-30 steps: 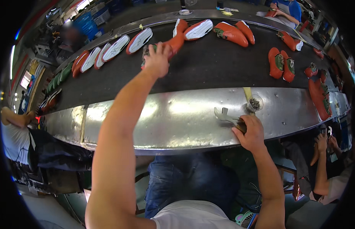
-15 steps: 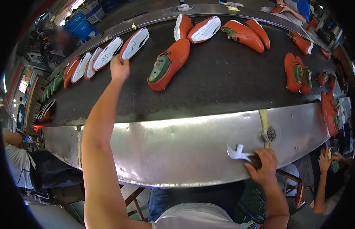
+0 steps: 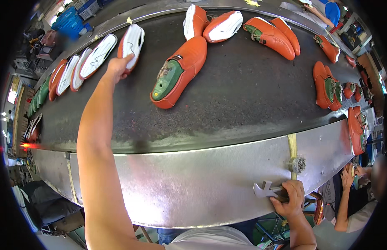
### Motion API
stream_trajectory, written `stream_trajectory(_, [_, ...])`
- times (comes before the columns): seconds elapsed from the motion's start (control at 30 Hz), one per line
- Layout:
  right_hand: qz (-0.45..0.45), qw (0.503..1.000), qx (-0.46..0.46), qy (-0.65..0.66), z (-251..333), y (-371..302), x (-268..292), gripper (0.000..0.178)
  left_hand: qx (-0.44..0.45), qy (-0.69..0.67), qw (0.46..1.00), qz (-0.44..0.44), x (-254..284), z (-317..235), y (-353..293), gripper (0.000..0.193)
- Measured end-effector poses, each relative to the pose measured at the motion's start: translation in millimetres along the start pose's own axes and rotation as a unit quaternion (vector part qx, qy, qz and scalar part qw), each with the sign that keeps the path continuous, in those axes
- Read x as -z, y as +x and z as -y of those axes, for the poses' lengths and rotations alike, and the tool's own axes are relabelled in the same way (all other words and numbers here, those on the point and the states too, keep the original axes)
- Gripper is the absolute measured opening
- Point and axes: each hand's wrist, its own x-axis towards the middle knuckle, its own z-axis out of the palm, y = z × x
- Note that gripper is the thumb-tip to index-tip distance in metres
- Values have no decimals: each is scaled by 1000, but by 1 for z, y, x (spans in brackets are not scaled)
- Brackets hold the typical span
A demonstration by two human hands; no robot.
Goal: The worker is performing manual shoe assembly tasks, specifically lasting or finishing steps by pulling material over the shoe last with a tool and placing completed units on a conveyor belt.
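Observation:
At the far left of the dark belt, my left hand (image 3: 119, 68) grips the near end of an orange-red shoe (image 3: 132, 43). Its white sole faces up toward me, and the fingers beneath are partly hidden. My right hand (image 3: 292, 199) is closed around the handle of steel pincers (image 3: 266, 190), with a curved jaw and a hammer-like stub, above the metal ledge. Between the hands, further out, a larger-looking orange-red shoe (image 3: 181, 71) with a green last inside lies on the belt.
A row of white-soled shoes (image 3: 98, 56) runs leftward to green ones (image 3: 43, 91). More shoes (image 3: 270, 37) lie at the back and right. A small round tub of metal bits (image 3: 297, 164) stands on yellow tape on the metal ledge (image 3: 193, 183). Another person's hand (image 3: 347, 177) is at the right.
The view has shifted. My left hand still grips the shoe, which has turned more lengthwise and sits farther from its neighbour in the row. My right hand keeps the pincers over the ledge.

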Motion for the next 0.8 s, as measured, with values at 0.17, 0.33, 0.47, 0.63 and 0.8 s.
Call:
stream_trajectory(0.17, [-21, 999, 3, 25, 3, 3, -7, 53, 14, -55, 985, 163, 58, 35, -106, 49])
stream_trajectory(0.33, [-56, 998, 5, 19, 15, -5, -2, 49, -183, -270, 935, 144, 95, 125, -316, 51])
stream_trajectory(0.47, [-73, 996, 23, 36, 21, -12, -11, 46, -72, -522, 805, 272, 98, 208, -489, 79])
stream_trajectory(0.63, [-129, 988, 75, -24, 26, -28, -9, 45, -99, -374, 867, 314, 65, 246, -635, 85])
stream_trajectory(0.8, [-83, 981, 5, 177, 65, -129, -19, 43, -35, -100, 908, 405, 12, 288, -713, 82])
